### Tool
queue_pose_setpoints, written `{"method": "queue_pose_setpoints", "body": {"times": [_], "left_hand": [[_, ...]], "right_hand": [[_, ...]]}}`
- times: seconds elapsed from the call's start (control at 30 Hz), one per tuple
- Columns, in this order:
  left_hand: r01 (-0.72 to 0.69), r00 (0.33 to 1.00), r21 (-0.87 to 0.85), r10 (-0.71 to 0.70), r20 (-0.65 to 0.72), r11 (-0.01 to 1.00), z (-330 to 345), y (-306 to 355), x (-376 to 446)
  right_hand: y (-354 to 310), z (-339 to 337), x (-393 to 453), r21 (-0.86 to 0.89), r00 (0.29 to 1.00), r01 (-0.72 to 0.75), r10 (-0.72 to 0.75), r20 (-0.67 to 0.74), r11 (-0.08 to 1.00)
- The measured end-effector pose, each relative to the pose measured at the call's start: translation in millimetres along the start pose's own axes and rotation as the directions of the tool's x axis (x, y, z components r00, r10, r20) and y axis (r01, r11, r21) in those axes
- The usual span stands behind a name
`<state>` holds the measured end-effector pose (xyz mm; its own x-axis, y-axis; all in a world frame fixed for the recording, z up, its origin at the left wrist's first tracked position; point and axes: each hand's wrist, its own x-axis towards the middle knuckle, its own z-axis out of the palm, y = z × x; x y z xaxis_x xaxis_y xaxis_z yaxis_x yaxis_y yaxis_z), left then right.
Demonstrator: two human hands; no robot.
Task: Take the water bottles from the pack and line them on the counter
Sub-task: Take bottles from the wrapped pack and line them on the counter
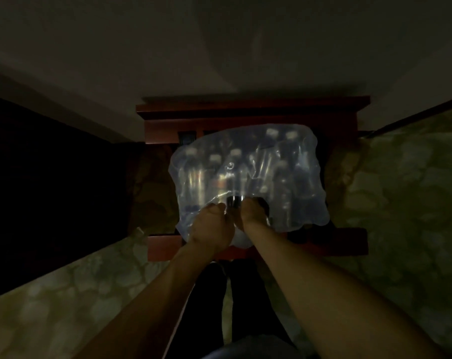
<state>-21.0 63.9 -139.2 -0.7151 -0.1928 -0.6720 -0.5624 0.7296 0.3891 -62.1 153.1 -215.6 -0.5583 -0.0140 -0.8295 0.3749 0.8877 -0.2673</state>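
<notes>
The pack [248, 174] of water bottles [235, 172], sitting on a red-brown wooden stand [253, 110], is being gripped at its near edge by both the left hand [211, 228] and the right hand [253, 212], fingers curled into the film. The thin, slippery, stretchy wrap is likely being torn open; the full pack is being judged heavy, so bottles are best taken singly by the neck.

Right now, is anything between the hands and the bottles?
Yes. The clear plastic wrap still covers the bottles. Both the left hand and the right hand grip it at its near edge.
</notes>
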Motion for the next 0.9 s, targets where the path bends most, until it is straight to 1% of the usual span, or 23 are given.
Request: {"method": "queue_pose_setpoints", "body": {"times": [0.13, 0.23, 0.3, 0.37, 0.43, 0.5, 0.63, 0.77, 0.8, 0.9], "left_hand": [[-0.023, 1.0, -0.049, 0.023, -0.005, 0.999, 3.7, -6.4, 2.1], [-0.025, 1.0, -0.059, 0.025, 0.002, 0.998, 5.0, -8.9, 1.9], [-0.037, 0.999, -0.068, 0.037, 0.01, 0.997, 4.9, -8.0, 0.6], [-0.04, 0.999, -0.092, 0.04, 0.004, 0.995, 3.0, -5.1, -1.0], [-0.022, 1.0, -0.137, 0.02, -0.019, 0.99, 0.5, -1.6, -1.1], [-0.01, 0.999, -0.143, 0.006, -0.033, 0.99, -1.5, 0.1, -0.2], [-0.011, 1.0, -0.029, 0.011, 0.008, 1.0, -0.2, -1.2, 1.2], [-0.068, 0.996, 0.087, 0.063, 0.064, 0.994, 5.6, 1.5, 9.7], [-0.077, 0.994, 0.112, 0.067, 0.09, 0.991, 8.2, 2.1, 13.0], [-0.091, 0.978, 0.162, 0.058, 0.198, 0.983, 19.4, 1.7, 22.6]], "right_hand": [[-2.6, 9.2, 7.6, -0.077, 0.996, -0.053, 0.048, -0.072, 0.996], [-4.6, 6.2, 8.0, -0.063, 0.996, -0.067, 0.063, -0.064, 0.996], [-4.5, 0.2, 4.8, 0.044, 0.995, -0.091, 0.092, -0.027, 0.995], [-4.4, -6.3, -3.6, 0.2, 0.996, -0.087, 0.09, -0.006, 0.976], [-2.6, -11.7, -15.3, 0.329, 0.997, -0.04, 0.058, -0.045, 0.943], [-1.5, -17.5, -30.4, 0.392, 0.997, -0.014, 0.043, -0.063, 0.92], [2.3, -31.8, -53.9, 0.471, 0.999, -0.049, 0.054, 0.003, 0.881], [6.1, -57.4, -68.8, 0.526, 0.992, -0.121, 0.081, 0.099, 0.842], [7.3, -63.1, -71.2, 0.508, 0.991, -0.124, 0.081, 0.106, 0.852], [11.6, -79.2, -79.5, 0.395, 0.998, -0.06, 0.041, 0.056, 0.917]]}}
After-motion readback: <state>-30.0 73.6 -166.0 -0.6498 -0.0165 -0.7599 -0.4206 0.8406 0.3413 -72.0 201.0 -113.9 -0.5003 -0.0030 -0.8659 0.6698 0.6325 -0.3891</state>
